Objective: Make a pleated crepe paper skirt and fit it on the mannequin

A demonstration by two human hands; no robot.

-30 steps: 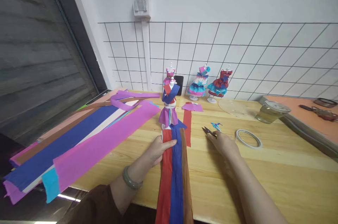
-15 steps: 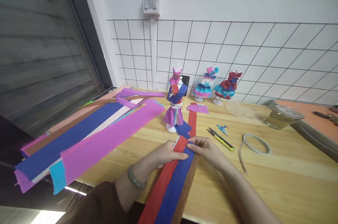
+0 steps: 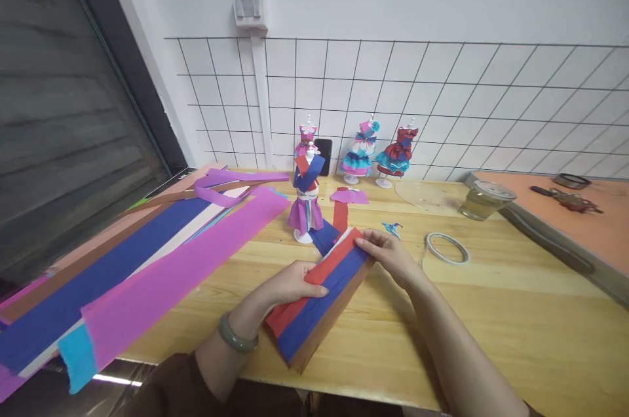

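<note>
Both hands have spread along the layered paper strips (image 3: 335,284) since half a second ago: the right hand (image 3: 390,256) sits up at their far corner, and the left hand (image 3: 295,282) has slid toward their near end. Its forearm comes in from the lower left, a bracelet (image 3: 238,336) at the wrist, with the thumb flat across the red and blue layers and the fingers curled beneath. Meanwhile the right forearm slants in from the lower right, thumb and fingers pinching the edge. Each hand is clamped on the paper, the two well apart.

Earlier the strips ran out past the bottom of the view; now their near end shows above the front of the table (image 3: 515,312), so the whole slanting piece of red, blue and brown is visible. It lies just before the dressed stand (image 3: 307,194), near some blue scraps (image 3: 325,238).

Toward the right stands a clear cup (image 3: 484,204) holding pale yellowish liquid. A tape roll (image 3: 467,256) lies flat nearer the person.
</note>
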